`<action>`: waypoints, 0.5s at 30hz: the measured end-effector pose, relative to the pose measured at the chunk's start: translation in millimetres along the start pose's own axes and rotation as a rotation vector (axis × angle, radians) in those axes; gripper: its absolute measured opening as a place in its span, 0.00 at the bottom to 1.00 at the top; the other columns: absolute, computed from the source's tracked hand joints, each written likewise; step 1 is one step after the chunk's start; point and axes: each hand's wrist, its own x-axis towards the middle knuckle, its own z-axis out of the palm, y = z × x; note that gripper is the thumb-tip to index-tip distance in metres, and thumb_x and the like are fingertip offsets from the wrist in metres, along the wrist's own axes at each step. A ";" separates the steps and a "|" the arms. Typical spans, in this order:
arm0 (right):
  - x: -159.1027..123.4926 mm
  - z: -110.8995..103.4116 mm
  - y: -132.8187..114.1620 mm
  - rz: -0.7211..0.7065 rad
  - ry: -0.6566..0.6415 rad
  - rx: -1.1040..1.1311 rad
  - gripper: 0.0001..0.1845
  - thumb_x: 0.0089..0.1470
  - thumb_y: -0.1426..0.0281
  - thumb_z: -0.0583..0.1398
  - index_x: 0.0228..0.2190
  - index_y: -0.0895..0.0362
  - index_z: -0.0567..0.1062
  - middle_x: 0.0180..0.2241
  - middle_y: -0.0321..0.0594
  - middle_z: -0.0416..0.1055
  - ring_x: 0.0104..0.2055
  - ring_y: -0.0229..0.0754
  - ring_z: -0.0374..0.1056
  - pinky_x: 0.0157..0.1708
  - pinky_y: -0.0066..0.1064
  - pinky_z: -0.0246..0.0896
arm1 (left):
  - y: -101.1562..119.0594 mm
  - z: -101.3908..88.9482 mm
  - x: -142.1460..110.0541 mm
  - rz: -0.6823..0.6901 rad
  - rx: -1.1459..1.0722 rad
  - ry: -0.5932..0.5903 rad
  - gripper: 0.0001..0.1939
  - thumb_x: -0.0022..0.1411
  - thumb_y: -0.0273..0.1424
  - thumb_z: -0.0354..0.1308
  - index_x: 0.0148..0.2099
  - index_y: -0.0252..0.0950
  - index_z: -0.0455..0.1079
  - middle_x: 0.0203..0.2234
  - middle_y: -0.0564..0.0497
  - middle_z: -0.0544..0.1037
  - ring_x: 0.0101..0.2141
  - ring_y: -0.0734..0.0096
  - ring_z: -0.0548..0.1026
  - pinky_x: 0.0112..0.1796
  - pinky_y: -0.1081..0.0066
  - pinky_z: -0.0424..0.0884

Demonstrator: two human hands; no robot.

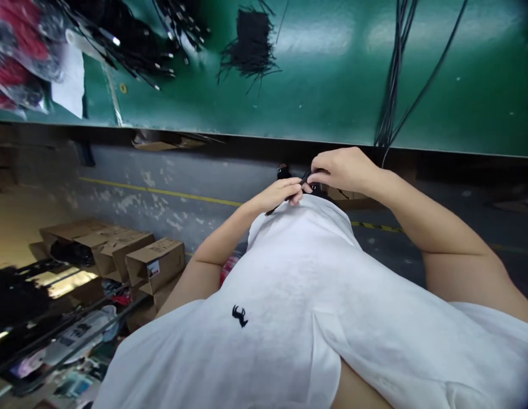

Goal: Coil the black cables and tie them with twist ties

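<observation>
Close together in front of the white shirt, below the table's near edge, my two hands meet over a short, thin black strip [305, 177], whose exact kind I cannot make out. My left hand [276, 195] is closed on its lower part, fingers pressed together. From the other side, the thumb and fingers of my right hand [343, 168] pinch its upper end. Just past my right hand, a bundle of long black cables [390, 99] hangs over the table edge. A pile of short, thin black ties [252, 42] lies on the green table [332, 74].
Black cords with pale tips [132, 45] lie at the table's left, beside red items in clear plastic [23, 40] and a white sheet [68, 82]. Cardboard boxes [155, 258] stand at lower left. The grey floor [162, 170] carries a yellow line.
</observation>
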 end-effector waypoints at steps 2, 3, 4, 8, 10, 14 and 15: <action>-6.8 -3.7 16.2 -0.011 0.068 0.101 0.19 0.64 0.60 0.51 0.41 0.54 0.80 0.40 0.40 0.78 0.42 0.44 0.71 0.36 0.32 0.55 | 10.3 -10.4 -1.5 -0.014 -0.107 0.003 0.18 0.65 0.44 0.59 0.38 0.31 0.74 0.14 0.60 0.62 0.16 0.81 0.60 0.26 0.75 0.68; -10.6 -4.1 21.5 -0.006 0.102 0.145 0.20 0.65 0.60 0.50 0.41 0.53 0.80 0.41 0.39 0.78 0.42 0.44 0.71 0.36 0.32 0.56 | 15.9 -14.9 -1.4 -0.027 -0.148 0.012 0.19 0.64 0.45 0.60 0.38 0.31 0.74 0.13 0.61 0.59 0.15 0.82 0.57 0.23 0.76 0.66; -13.3 -4.1 23.8 0.006 0.133 0.178 0.20 0.65 0.60 0.50 0.42 0.53 0.80 0.41 0.38 0.78 0.43 0.43 0.71 0.37 0.31 0.56 | 21.3 -18.0 -0.6 -0.045 -0.175 0.011 0.20 0.62 0.46 0.61 0.38 0.30 0.74 0.12 0.61 0.59 0.14 0.83 0.56 0.21 0.77 0.65; -8.0 -6.8 16.9 0.023 0.214 0.238 0.21 0.66 0.58 0.50 0.40 0.52 0.80 0.40 0.35 0.79 0.42 0.42 0.71 0.37 0.31 0.56 | 37.1 -16.2 3.0 -0.112 -0.260 -0.052 0.17 0.61 0.42 0.64 0.38 0.30 0.75 0.12 0.62 0.56 0.12 0.86 0.51 0.14 0.82 0.53; -2.8 -7.8 23.4 0.018 0.254 0.271 0.21 0.65 0.56 0.51 0.41 0.52 0.80 0.41 0.35 0.79 0.43 0.43 0.71 0.39 0.32 0.57 | 42.3 -13.8 -0.4 -0.144 -0.306 -0.047 0.17 0.66 0.41 0.58 0.35 0.31 0.74 0.11 0.63 0.50 0.11 0.87 0.46 0.12 0.84 0.46; -16.9 13.4 81.1 0.231 0.373 0.277 0.23 0.67 0.57 0.50 0.48 0.54 0.79 0.48 0.42 0.77 0.48 0.48 0.70 0.43 0.35 0.58 | 62.9 -24.7 -25.6 -0.028 -0.412 0.155 0.25 0.73 0.45 0.43 0.37 0.36 0.74 0.11 0.63 0.40 0.10 0.84 0.38 0.10 0.82 0.39; -25.5 24.6 96.1 0.340 0.390 0.243 0.23 0.67 0.59 0.49 0.49 0.56 0.78 0.49 0.45 0.76 0.49 0.48 0.70 0.43 0.36 0.58 | 71.0 -30.1 -33.8 0.057 -0.435 0.228 0.24 0.73 0.47 0.41 0.42 0.39 0.74 0.11 0.63 0.40 0.10 0.82 0.39 0.10 0.80 0.38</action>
